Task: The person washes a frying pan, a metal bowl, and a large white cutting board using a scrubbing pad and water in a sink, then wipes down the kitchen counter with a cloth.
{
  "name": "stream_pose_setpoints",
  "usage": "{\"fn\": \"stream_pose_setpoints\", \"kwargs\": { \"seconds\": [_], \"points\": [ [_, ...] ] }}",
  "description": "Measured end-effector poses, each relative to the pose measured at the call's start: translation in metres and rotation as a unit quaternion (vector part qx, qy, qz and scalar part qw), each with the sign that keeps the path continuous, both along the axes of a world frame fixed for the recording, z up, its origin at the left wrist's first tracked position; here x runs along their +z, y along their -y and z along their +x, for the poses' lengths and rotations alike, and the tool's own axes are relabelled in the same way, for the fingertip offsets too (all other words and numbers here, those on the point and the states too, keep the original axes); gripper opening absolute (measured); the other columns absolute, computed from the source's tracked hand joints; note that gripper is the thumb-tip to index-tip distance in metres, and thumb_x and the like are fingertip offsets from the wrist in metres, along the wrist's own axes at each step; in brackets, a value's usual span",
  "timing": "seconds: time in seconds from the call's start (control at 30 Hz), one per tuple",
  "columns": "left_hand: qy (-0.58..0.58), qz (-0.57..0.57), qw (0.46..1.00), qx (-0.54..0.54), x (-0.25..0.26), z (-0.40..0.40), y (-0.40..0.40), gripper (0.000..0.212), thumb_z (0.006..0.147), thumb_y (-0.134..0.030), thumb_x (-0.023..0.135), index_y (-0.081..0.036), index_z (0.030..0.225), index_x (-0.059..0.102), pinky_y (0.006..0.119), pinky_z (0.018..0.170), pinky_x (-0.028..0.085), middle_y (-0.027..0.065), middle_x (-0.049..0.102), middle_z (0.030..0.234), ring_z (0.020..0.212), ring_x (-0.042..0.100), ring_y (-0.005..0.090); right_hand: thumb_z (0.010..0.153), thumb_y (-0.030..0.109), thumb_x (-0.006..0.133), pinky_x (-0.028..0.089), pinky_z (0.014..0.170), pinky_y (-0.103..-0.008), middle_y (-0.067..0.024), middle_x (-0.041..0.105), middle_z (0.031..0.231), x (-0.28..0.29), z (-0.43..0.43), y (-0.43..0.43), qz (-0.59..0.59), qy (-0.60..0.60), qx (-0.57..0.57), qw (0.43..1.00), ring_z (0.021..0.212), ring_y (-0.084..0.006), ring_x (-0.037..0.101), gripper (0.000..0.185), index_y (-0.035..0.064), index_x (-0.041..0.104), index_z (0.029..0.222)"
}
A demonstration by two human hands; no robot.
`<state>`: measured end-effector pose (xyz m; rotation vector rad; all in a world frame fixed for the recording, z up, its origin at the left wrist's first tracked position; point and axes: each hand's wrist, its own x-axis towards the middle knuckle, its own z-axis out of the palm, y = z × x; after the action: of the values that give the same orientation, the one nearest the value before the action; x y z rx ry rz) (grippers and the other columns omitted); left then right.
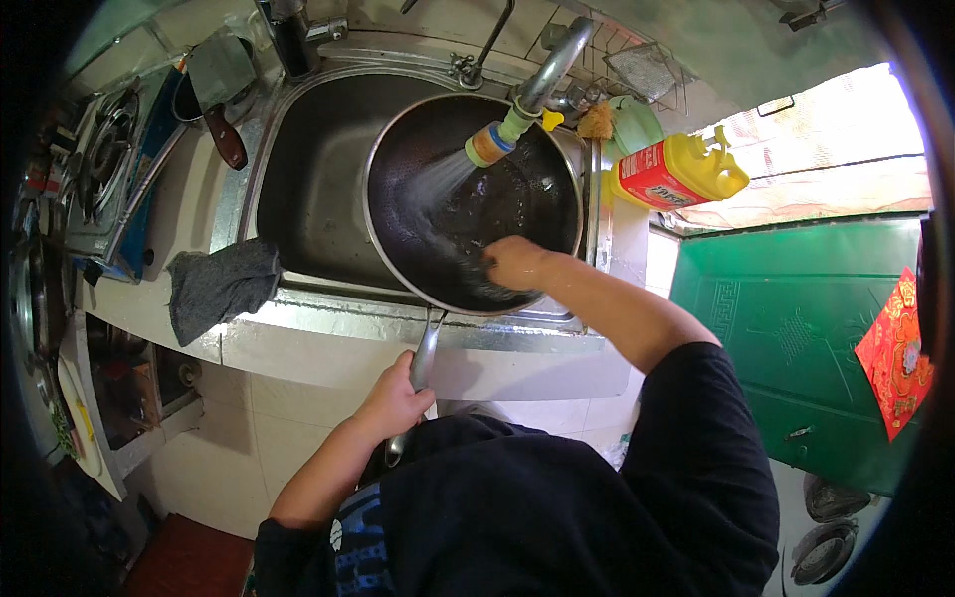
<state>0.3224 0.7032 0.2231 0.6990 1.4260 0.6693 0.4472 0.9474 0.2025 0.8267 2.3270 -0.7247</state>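
Note:
A dark wok (418, 246) rests over the right part of a metal sink (313, 216). My left hand (395, 399) grips the wok's metal handle (427, 347) in front of the counter. Inside the wok, low on its right side, is my right hand (515, 263), fingers curled down at the wet surface; whether it holds something cannot be seen. Water sprays from the faucet nozzle (489, 144) into the wok, left of my right hand.
A grey cloth (224, 287) lies on the counter's left front edge. Beyond it are a cleaver (220, 82) and a gas stove (112, 164). A yellow detergent jug (671, 172) and a brown scrubber (596, 121) stand at right, near a green door (791, 328).

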Motion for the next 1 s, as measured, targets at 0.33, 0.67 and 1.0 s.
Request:
{"fn": "stream_pose_setpoints", "kwargs": {
  "seconds": [0.33, 0.67, 1.0],
  "points": [
    [-0.037, -0.005, 0.999, -0.034, 0.001, -0.007, 0.002, 0.04, 0.068, -0.011, 0.057, 0.004, 0.101, 0.04, 0.036, 0.068, 0.044, 0.0234, 0.054, 0.082, 0.079, 0.055, 0.0338, 0.069, 0.007, 0.051, 0.039, 0.082, -0.0388, -0.0202, 0.049, 0.099, -0.007, -0.028, 0.035, -0.026, -0.26, 0.001, 0.965, 0.094, -0.0353, 0.048, 0.035, 0.006, 0.051, 0.104],
    [-0.042, -0.057, 0.997, -0.018, 0.013, -0.004, -0.001, 0.04, 0.069, -0.013, 0.058, 0.003, 0.101, 0.04, 0.037, 0.06, 0.045, 0.0201, 0.055, 0.075, 0.065, 0.056, 0.0304, 0.076, 0.011, 0.043, 0.042, 0.078, -0.0389, -0.0154, 0.05, 0.098, -0.039, -0.052, -0.096, 0.336, -0.093, 0.059, 0.936, 0.096, -0.0305, 0.048, 0.026, 0.0089, 0.049, 0.101],
    [-0.035, -0.03, 0.999, -0.015, 0.007, -0.002, -0.004, 0.04, 0.066, -0.012, 0.056, 0.004, 0.1, 0.041, 0.037, 0.063, 0.045, 0.0229, 0.055, 0.079, 0.072, 0.057, 0.0343, 0.071, 0.01, 0.047, 0.041, 0.08, -0.0399, -0.0222, 0.05, 0.096, -0.015, 0.003, -0.008, 0.058, -0.165, -0.022, 0.984, 0.093, -0.0355, 0.05, 0.026, 0.0056, 0.053, 0.096]
  ]
}}
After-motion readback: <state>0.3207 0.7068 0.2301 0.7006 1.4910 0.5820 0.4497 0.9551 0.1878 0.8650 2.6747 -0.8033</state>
